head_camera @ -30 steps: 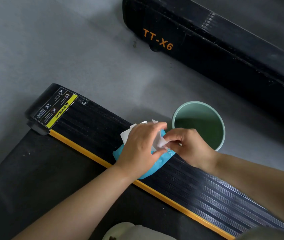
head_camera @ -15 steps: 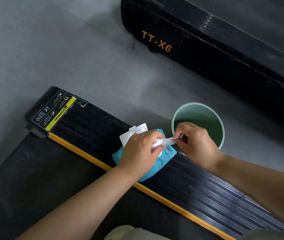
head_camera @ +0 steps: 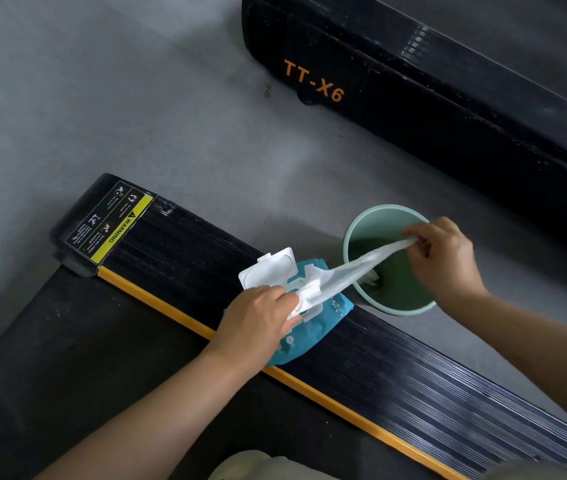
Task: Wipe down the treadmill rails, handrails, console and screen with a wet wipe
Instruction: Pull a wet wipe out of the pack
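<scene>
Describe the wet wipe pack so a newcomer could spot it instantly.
Find the ribbed black treadmill rail with the yellow warning label. Partway along it, beside the green bin, lies the wet wipe pack: the only teal thing, white flip lid open.

Grey floor (head_camera: 136, 98) with a green bin (head_camera: 351, 237) standing on it.

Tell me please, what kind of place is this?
Probably a gym or fitness room: a treadmill side rail with a warning label, a second black machine marked TT-X6 beside it, and a grey floor.
</scene>
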Demonstrator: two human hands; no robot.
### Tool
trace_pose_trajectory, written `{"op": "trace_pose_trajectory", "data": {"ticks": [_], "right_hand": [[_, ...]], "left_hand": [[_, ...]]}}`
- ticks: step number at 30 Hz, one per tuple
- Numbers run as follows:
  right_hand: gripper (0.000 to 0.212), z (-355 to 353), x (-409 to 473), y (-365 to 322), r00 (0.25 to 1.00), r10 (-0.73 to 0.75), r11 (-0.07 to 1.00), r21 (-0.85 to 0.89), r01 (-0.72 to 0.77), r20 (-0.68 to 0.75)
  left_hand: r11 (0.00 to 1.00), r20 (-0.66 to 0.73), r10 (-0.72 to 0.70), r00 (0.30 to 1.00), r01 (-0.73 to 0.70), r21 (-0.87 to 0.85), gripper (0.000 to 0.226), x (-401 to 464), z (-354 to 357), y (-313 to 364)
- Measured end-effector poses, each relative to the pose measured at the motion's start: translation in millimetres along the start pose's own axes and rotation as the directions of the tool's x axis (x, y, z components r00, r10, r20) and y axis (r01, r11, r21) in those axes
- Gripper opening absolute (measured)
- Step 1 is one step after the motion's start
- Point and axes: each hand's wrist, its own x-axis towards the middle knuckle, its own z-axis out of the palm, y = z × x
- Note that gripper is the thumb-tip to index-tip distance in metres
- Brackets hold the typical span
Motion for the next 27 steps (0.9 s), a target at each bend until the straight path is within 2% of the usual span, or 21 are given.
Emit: {"op": "trace_pose_trajectory", "data": {"ticks": [2,3,4,6,8,14,17,19,20,21,23,25,27], "right_hand": [[0.022,1,-4,-1,0.999,-0.016,1.000,0.007,0.016,0.040],[0.022,2,-6,-4,0.995,0.012,0.997,0.071,-0.020,0.102],[0.025,3,-8,-11,0.978,0.072,0.976,0.188,-0.110,0.196],[0.033,7,-13,-29,0.903,0.153,0.856,0.402,-0.324,0.402],[0.035,10,-16,-40,0.849,0.137,0.776,0.477,-0.411,0.510],[0.035,20,-29,-53,0.775,-0.026,0.790,0.488,-0.371,0.631],[0.036,23,-30,-59,0.719,0.007,0.616,0.564,-0.551,0.695],[0.023,23,-31,-65,0.706,0.019,0.590,0.562,-0.580,0.708],[0.017,24,-31,-65,0.705,0.006,0.649,0.534,-0.542,0.709],[0.017,26,-31,-62,0.704,-0.020,0.763,0.465,-0.448,0.710],[0.021,24,-29,-58,0.689,-0.078,0.955,0.251,-0.155,0.721],[0.026,23,-25,-52,0.641,-0.115,0.991,0.043,0.126,0.759],[0.031,21,-23,-51,0.596,-0.142,0.911,-0.132,0.392,0.791]], "left_hand": [[1.000,0.005,-0.003,1.000,0.003,-0.004,0.036,-3,2,1],[1.000,0.004,-0.010,1.000,0.010,-0.006,0.036,-3,3,2],[1.000,0.003,-0.022,1.000,0.022,-0.008,0.035,-3,3,3],[0.998,0.006,-0.051,0.999,0.051,-0.033,0.036,-2,5,4],[0.996,0.015,-0.068,0.998,0.069,-0.064,0.039,-1,7,4],[0.995,0.027,-0.071,0.997,0.073,-0.073,0.045,1,9,5],[0.992,0.043,-0.086,0.995,0.090,-0.091,0.044,-1,9,4],[0.992,0.058,-0.068,0.996,0.074,-0.106,0.041,-3,9,2],[0.992,0.073,-0.061,0.995,0.069,-0.110,0.040,-4,9,1],[0.991,0.092,-0.061,0.994,0.072,-0.114,0.040,-5,9,0],[0.989,0.135,-0.067,0.989,0.084,-0.125,0.039,-9,9,-4],[0.985,0.155,-0.076,0.985,0.098,-0.144,0.038,-11,8,-7],[0.988,0.146,-0.067,0.987,0.086,-0.127,0.039,-11,5,-10]]}}
